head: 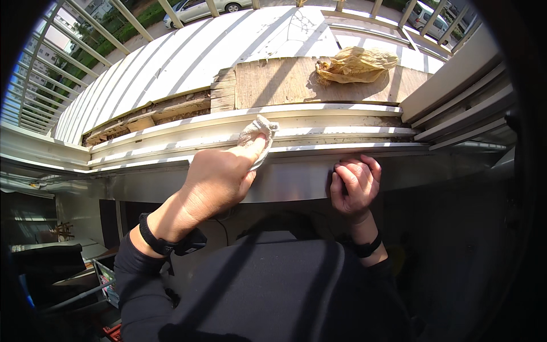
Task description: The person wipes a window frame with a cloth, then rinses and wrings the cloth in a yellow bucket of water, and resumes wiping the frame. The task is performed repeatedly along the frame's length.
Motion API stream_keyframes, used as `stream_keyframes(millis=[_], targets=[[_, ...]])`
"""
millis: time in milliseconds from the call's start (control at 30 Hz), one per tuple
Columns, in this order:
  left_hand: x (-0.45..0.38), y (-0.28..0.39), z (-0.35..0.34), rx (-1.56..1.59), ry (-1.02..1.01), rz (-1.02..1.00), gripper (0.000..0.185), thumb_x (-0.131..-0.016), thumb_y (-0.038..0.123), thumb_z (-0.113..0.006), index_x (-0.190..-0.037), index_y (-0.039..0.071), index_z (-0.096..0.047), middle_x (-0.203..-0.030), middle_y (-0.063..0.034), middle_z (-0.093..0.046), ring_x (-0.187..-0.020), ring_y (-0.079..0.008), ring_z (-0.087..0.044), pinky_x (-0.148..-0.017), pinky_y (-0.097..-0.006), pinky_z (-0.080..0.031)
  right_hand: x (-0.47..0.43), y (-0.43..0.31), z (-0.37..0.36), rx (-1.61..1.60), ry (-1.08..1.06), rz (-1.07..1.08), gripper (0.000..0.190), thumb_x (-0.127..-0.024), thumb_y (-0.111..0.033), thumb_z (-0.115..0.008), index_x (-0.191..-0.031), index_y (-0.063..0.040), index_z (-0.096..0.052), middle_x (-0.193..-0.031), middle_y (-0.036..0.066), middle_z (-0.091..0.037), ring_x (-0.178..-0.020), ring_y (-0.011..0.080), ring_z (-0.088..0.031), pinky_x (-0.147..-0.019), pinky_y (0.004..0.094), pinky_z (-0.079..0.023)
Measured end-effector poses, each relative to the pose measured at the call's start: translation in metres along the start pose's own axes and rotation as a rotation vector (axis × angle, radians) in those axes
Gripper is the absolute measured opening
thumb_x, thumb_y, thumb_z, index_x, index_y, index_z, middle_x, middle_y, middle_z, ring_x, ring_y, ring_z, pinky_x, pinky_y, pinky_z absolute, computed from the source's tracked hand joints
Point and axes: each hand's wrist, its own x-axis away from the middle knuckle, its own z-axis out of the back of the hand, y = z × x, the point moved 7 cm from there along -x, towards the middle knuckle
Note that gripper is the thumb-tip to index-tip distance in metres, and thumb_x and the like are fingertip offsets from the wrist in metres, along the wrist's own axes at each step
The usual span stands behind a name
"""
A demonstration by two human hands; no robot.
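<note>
My left hand (220, 175) grips a pale cloth (257, 128), with the index finger pressed into it. The cloth lies against the white window track (171, 139), which has several parallel rails and dirt in its grooves. My right hand (357, 184) is at the metal sill (295, 177) below the track, its fingers curled. Whether it rests on the sill's edge or holds anything small cannot be made out. The sill is smooth and reflective, in front of my body.
Beyond the track lie a wooden board (277, 81) with dried corn husks (358, 64) on it, and a white panel (205, 47). Metal bars (128, 19) enclose the outer ledge. A window frame (457, 81) stands at the right. A cart-like rack (102, 278) is lower left.
</note>
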Motion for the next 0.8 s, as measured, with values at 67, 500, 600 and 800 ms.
stream_keyframes(millis=[67, 500, 600, 800], targets=[[-0.014, 0.014, -0.011, -0.037, -0.1, 0.019, 0.056, -0.084, 0.014, -0.071, -0.139, 0.014, -0.059, -0.085, -0.0121, -0.073, -0.075, -0.0314, -0.071, -0.065, -0.0412, -0.057, 0.0, 0.0, 0.001, -0.013, 0.009, -0.005, 0.012, -0.082, -0.007, -0.071, -0.094, -0.007, -0.067, -0.087, 0.006, -0.068, -0.083, 0.0235, -0.07, -0.1, 0.0463, -0.048], [0.073, -0.073, 0.059, 0.061, 0.416, 0.24, 0.035, -0.083, -0.002, -0.069, -0.117, 0.005, -0.07, -0.103, -0.0156, -0.073, -0.09, -0.0303, -0.075, -0.076, -0.0344, -0.058, 0.004, 0.002, 0.004, -0.029, 0.009, -0.01, 0.014, -0.083, -0.007, -0.07, -0.097, -0.008, -0.066, -0.088, 0.006, -0.069, -0.086, 0.024, -0.07, -0.101, 0.0469, -0.047], [0.097, -0.091, 0.068, -0.069, 0.412, 0.416, 0.028, -0.074, 0.004, -0.077, -0.101, 0.007, -0.068, -0.095, -0.0097, -0.071, -0.077, -0.0285, -0.072, -0.066, -0.0346, -0.056, 0.004, 0.002, 0.003, -0.025, 0.005, -0.02, 0.013, -0.084, -0.007, -0.069, -0.096, -0.007, -0.066, -0.089, 0.006, -0.069, -0.086, 0.024, -0.07, -0.101, 0.047, -0.047], [0.096, -0.074, 0.086, -0.212, 0.49, 0.304, 0.031, -0.068, 0.004, -0.08, -0.077, 0.007, -0.05, -0.089, -0.0073, -0.062, -0.066, -0.0268, -0.063, -0.058, -0.0326, -0.05, 0.003, 0.001, 0.003, -0.027, -0.001, 0.003, 0.011, -0.085, -0.006, -0.067, -0.096, -0.007, -0.066, -0.09, 0.006, -0.07, -0.086, 0.0247, -0.071, -0.102, 0.0473, -0.047]])
